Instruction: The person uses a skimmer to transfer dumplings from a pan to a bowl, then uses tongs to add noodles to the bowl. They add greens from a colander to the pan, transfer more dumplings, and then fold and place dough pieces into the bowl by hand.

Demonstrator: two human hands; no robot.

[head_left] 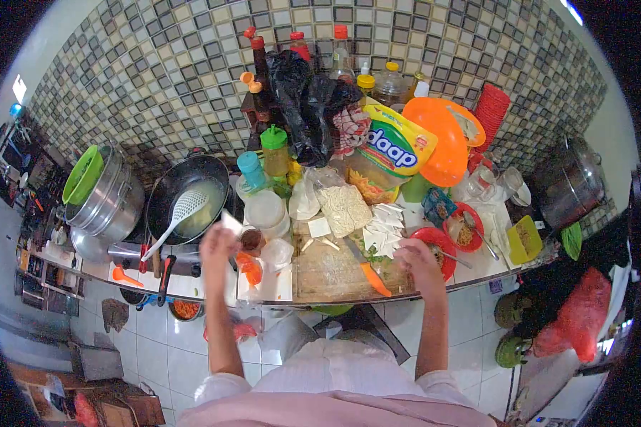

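Observation:
My left hand (219, 245) is closed on a small white piece (231, 223), held near the right side of the black wok (187, 196). A white slotted spoon (185, 208) rests in the wok. My right hand (420, 260) hovers at the right end of the wooden cutting board (327, 274), beside a pile of white cut pieces (384, 229); its fingers are curled, and whether they hold anything is unclear. On the board lie an orange-handled knife (374, 277), a white square (319, 227) and a block of dried noodles (345, 208).
Red bowls (466, 235) stand right of the board, and a yellow-green dish (525, 240) sits farther right. Steel pots (107, 197) are at the left. Bottles (274, 149), a black plastic bag (310, 107) and a yellow package (395, 142) line the back.

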